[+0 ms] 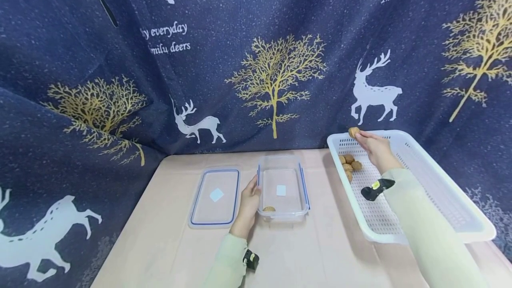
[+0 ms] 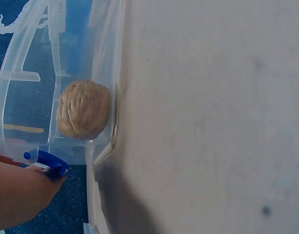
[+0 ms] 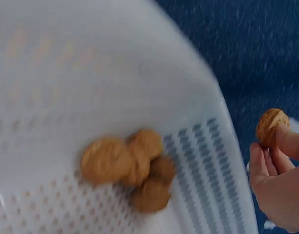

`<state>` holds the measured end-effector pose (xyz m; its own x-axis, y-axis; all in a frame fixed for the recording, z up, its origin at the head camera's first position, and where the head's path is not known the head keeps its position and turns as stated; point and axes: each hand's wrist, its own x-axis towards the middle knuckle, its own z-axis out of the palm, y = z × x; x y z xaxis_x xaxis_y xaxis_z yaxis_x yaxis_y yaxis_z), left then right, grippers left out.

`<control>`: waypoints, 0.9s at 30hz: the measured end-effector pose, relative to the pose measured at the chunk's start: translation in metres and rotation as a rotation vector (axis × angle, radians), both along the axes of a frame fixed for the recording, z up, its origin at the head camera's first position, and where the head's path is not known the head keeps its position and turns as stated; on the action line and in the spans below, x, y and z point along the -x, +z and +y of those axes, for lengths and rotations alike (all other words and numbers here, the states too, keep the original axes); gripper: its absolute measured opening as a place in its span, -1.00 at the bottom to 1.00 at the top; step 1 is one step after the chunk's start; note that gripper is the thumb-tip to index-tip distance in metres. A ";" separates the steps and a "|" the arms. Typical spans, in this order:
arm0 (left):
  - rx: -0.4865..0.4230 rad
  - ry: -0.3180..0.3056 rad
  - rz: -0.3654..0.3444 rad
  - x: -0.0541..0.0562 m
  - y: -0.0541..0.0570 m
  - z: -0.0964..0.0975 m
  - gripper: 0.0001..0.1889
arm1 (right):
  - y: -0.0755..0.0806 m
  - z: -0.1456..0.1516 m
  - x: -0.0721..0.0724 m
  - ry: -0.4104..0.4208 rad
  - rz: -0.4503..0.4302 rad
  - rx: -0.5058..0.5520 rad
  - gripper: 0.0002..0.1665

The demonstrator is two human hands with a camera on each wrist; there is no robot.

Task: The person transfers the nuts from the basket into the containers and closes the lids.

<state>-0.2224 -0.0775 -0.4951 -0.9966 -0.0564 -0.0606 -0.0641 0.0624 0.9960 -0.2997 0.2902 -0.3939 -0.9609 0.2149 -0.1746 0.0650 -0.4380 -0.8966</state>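
Note:
My right hand [image 1: 378, 148] pinches a walnut [image 1: 354, 132] between thumb and fingertips, above the far left rim of a white plastic basket [image 1: 452, 194]. Inside the basket, at its left side, several walnuts [image 3: 148, 170] lie in a cluster. With my left hand [image 1: 249, 201] I hold the left side of a clear plastic container [image 1: 281, 212], beside its blue-edged latch [image 2: 50, 163]. One walnut [image 2: 83, 109] rests in the container's near left corner. Some left fingers are hidden in the left wrist view.
Left of the container, a clear lid with a blue seal [image 1: 214, 223] lies flat on the pale table cover [image 1: 296, 257]. A dark blue cloth [image 1: 240, 101] with deer and trees hangs behind the table. The basket's raised wall stands between the walnuts and the container.

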 end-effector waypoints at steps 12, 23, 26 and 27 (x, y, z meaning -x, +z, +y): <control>0.003 -0.002 0.004 -0.001 0.000 0.001 -0.49 | 0.028 -0.041 -0.009 0.096 0.033 -0.112 -0.24; -0.019 -0.018 0.029 0.003 -0.003 0.000 -0.49 | 0.046 -0.087 -0.020 0.177 0.002 -0.260 -0.28; -0.019 -0.019 0.036 0.002 -0.001 0.000 -0.49 | 0.049 -0.105 -0.023 0.191 0.008 -0.266 -0.32; -0.024 -0.018 0.037 0.002 -0.001 0.000 -0.49 | 0.050 -0.111 -0.024 0.194 0.012 -0.273 -0.33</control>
